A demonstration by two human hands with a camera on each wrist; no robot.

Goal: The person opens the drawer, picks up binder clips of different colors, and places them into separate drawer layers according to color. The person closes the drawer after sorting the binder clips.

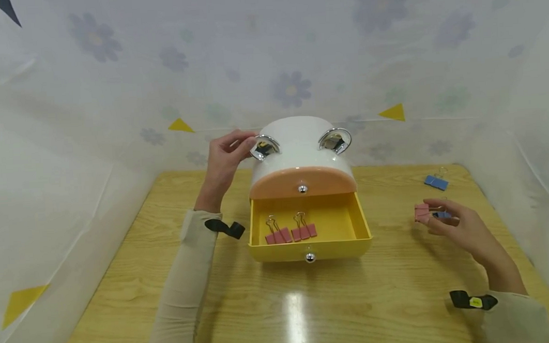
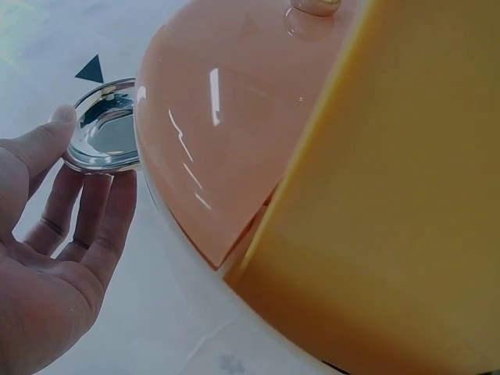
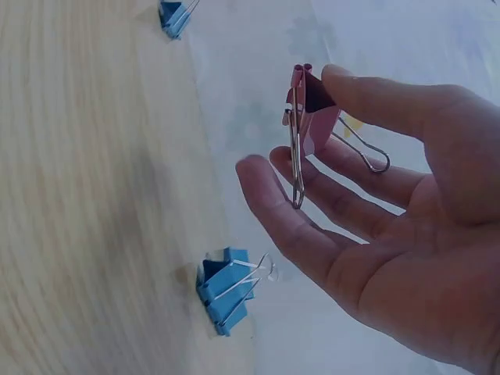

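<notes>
A drawer box and two blue binder clips are borne by the wooden table.

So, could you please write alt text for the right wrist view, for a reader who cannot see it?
The right hand pinches a pink binder clip between thumb and fingers above a wooden table. A blue binder clip lies on the table below the fingers, and another blue clip sits at the top edge.
</notes>
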